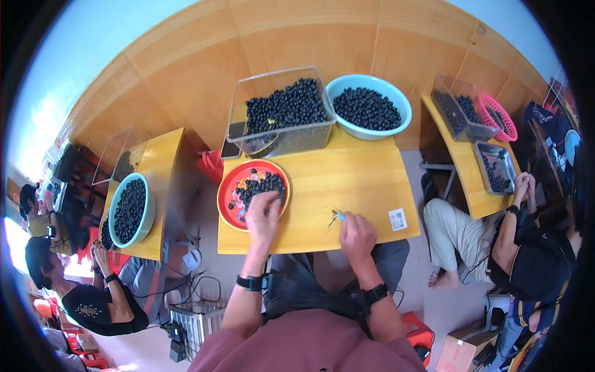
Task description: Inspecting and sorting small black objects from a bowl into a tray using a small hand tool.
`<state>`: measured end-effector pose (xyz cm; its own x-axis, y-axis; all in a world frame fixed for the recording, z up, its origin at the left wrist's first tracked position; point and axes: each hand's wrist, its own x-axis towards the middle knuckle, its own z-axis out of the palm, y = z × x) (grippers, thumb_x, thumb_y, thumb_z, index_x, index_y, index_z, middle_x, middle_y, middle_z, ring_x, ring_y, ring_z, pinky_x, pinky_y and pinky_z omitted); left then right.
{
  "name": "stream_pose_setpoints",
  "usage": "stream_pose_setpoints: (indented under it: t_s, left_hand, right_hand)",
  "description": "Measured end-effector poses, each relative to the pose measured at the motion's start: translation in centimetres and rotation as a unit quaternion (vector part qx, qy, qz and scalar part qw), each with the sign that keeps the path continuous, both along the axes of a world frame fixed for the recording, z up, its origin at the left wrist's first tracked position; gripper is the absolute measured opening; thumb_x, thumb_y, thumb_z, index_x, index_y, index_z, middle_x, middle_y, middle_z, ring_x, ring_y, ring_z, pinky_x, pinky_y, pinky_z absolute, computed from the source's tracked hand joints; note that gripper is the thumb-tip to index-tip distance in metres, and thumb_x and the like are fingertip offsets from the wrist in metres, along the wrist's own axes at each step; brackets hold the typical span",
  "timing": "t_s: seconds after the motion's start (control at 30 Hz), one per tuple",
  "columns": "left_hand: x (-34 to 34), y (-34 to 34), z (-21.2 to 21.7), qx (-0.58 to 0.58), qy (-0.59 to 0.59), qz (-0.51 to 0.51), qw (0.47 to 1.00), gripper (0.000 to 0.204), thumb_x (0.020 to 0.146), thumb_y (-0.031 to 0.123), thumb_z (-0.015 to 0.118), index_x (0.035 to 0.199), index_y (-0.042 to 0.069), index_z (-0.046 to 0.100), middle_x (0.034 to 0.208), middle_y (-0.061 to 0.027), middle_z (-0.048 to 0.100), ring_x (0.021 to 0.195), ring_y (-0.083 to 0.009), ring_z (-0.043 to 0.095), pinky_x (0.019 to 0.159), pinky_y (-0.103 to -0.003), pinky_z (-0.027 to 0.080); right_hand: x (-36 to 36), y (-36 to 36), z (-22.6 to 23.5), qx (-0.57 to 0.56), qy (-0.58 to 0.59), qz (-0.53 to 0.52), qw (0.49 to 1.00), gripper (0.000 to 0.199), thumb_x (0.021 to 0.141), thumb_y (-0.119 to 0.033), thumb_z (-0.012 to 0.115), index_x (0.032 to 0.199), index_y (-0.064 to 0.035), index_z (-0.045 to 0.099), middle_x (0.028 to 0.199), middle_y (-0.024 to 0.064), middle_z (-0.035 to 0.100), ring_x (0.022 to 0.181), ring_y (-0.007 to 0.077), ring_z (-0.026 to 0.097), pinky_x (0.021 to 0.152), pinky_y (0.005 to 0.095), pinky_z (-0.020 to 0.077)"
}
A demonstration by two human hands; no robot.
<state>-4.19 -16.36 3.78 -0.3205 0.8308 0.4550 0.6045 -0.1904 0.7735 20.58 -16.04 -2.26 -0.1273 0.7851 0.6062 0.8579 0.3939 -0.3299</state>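
Note:
My left hand (263, 218) is over the near right rim of a round red tray (226, 209) with a yellow edge. Its fingers are curled together, and whatever they hold is hidden. Small black balls (268, 183), like beads or berries, lie in the tray over its colourful patterned bottom. To the right, near the table's front edge, my right hand (358, 239) is closed around a small tool (340, 216) with a light blue part and a thin tip. Fine brownish crumbs lie on the wood beside that tip.
Behind the tray stand a clear plastic bin (297, 141) and a light blue basin (404, 102), both holding black balls. A phone (230, 149) lies beside the bin. A white printed label (398, 219) is at the table's right. Other people sit at neighbouring tables (162, 180) on both sides.

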Motion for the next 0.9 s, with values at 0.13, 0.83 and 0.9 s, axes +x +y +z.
stream_pose_setpoints:
  t_s: [0.13, 0.83, 0.9]
  left_hand:
    - [-5.0, -1.3, -1.7, 0.034, 0.109, 0.058, 0.992, 0.035, 0.085, 0.001, 0.074, 0.120, 0.001, 0.068, 0.121, -0.0201, 0.066, 0.115, -0.0381, 0.063, 0.099, -0.042, 0.052]
    - [-6.3, -4.4, -5.9, -0.009, -0.004, 0.233, 0.972, 0.053, 0.094, 0.012, 0.071, 0.142, 0.006, 0.049, 0.157, -0.0269, 0.036, 0.144, -0.0454, 0.039, 0.118, -0.048, 0.037]
    - [-5.8, -4.3, -5.6, -0.026, 0.012, 0.216, 0.976, 0.052, 0.093, 0.012, 0.072, 0.140, 0.007, 0.051, 0.157, -0.0269, 0.036, 0.144, -0.0455, 0.039, 0.118, -0.049, 0.037]
  right_hand:
    - [-0.1, 0.0, 0.2, 0.012, 0.005, -0.002, 1.000, 0.019, 0.087, -0.014, 0.068, 0.104, -0.0064, 0.069, 0.079, 0.0098, 0.056, 0.074, 0.0304, 0.061, 0.065, 0.0444, 0.0473]
    - [4.0, 3.1, -0.1, -0.035, -0.073, -0.048, 0.996, 0.035, 0.088, -0.009, 0.070, 0.121, -0.0030, 0.065, 0.120, 0.0139, 0.061, 0.115, 0.0338, 0.056, 0.097, 0.0479, 0.0431]
    - [4.1, 3.1, -0.3, -0.029, -0.074, -0.051, 0.996, 0.034, 0.088, -0.010, 0.070, 0.120, -0.0033, 0.065, 0.121, 0.0140, 0.061, 0.116, 0.0340, 0.056, 0.097, 0.0480, 0.0431]
